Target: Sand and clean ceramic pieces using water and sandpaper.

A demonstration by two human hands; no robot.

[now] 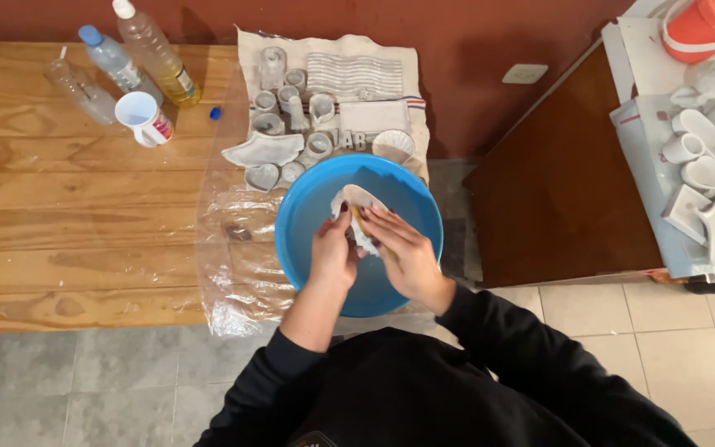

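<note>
Blue bowl (299, 223) on the wooden tabletop (76, 223): above it the left hand (333, 252) grips a white clay piece (356, 201), the right hand (403, 248) presses a yellow sponge (357, 222) against it.

Single head view, looking steeply down, close over table edge (84, 319).
</note>
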